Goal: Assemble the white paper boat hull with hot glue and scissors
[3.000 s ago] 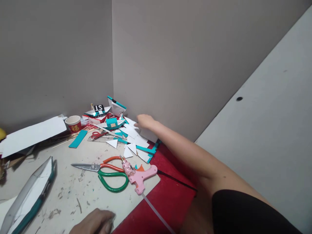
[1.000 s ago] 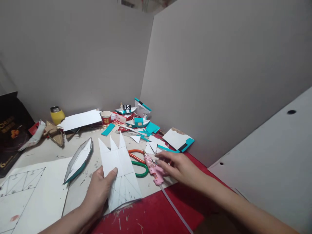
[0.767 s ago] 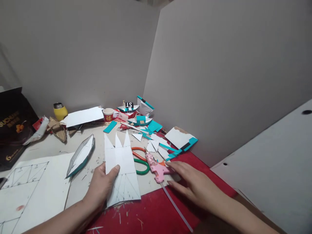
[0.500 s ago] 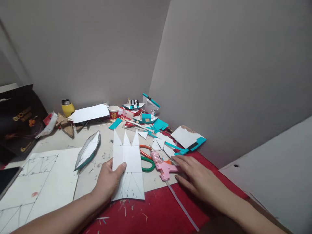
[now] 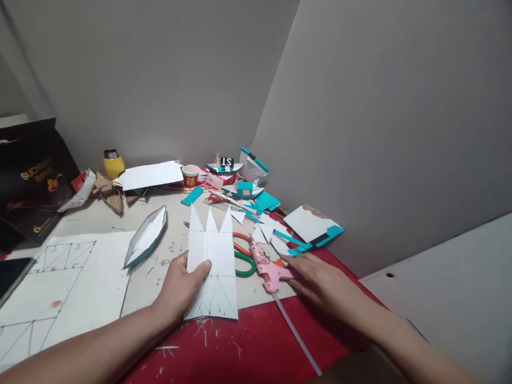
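Observation:
My left hand holds a white card piece, thumb across its front. The card has pointed teeth along its top and pencil lines lower down. My right hand is at the handle of a pink hot glue gun, its fingers closing around the handle's end. The glue gun lies on the table with a long glue stick sticking out of its back. Scissors with orange and green handles lie partly under the card. A small paper boat hull sits left of the card.
A drawn paper sheet and a dark flat device lie at the left. Along the back stand a yellow bottle, a paper cup and small model boats. White and teal scraps lie near the wall.
My right hand's fingers have drawn closer together at the glue gun's handle. The view has tilted slightly. My left hand keeps hold of the card.

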A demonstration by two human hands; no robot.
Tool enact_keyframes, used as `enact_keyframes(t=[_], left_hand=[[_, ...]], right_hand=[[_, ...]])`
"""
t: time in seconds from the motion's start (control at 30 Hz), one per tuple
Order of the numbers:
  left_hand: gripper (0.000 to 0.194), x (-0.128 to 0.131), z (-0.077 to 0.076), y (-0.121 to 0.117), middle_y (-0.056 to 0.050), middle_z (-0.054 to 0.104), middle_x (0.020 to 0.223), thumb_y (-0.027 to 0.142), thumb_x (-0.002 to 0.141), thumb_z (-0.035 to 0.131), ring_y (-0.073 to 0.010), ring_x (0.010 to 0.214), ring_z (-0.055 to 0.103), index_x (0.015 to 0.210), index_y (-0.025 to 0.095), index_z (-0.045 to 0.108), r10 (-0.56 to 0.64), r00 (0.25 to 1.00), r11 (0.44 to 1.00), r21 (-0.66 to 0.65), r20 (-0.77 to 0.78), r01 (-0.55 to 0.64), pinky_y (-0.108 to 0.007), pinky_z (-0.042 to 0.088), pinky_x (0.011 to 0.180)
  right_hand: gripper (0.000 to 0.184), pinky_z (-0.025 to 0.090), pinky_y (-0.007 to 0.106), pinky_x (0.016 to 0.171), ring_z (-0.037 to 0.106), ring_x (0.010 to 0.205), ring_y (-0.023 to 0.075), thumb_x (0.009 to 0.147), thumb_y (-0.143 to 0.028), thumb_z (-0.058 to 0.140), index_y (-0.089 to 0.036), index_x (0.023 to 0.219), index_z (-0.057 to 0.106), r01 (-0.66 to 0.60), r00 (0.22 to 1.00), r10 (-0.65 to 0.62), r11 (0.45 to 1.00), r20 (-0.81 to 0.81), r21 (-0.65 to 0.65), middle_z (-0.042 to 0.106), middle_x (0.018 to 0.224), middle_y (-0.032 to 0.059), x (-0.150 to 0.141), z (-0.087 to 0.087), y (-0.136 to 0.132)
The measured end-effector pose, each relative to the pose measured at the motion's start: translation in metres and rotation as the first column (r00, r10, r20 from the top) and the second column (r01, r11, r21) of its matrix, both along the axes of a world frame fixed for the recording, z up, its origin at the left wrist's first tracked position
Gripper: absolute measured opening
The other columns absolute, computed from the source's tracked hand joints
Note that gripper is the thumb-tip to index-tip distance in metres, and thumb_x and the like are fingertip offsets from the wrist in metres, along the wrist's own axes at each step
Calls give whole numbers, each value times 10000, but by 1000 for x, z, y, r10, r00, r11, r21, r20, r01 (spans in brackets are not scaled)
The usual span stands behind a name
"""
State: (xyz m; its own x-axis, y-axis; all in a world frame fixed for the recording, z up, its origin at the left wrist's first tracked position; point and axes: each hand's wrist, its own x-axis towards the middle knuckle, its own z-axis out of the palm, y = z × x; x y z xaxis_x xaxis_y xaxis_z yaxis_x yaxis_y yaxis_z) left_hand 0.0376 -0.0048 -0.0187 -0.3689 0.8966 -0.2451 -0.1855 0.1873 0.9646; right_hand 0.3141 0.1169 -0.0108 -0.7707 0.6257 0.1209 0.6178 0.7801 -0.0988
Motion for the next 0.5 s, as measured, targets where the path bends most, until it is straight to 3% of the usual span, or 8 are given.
enact_keyframes(t=[0.23,0.5], left_hand=[[369,-2,-7,2,-127,728,1070,372,730,702,-282,894,701,1008,136,650,-4,1000,1000,25,-10,4,-381,562,763],[368,-1,0,3,-160,742,997,328,722,701,-305,921,697,1004,98,649,17,999,1000,14,37,-18,-368,570,724]], right_hand=[[353,532,336,781,600,966,219,932,-224,472,-185,1280,520,-184,965,205,973,-163,140,672,1053,104,16,3,7],[378,508,348,790,613,929,224,912,-174,521,-215,1288,505,-70,943,183,926,-280,371,666,1018,99,32,7,34]])
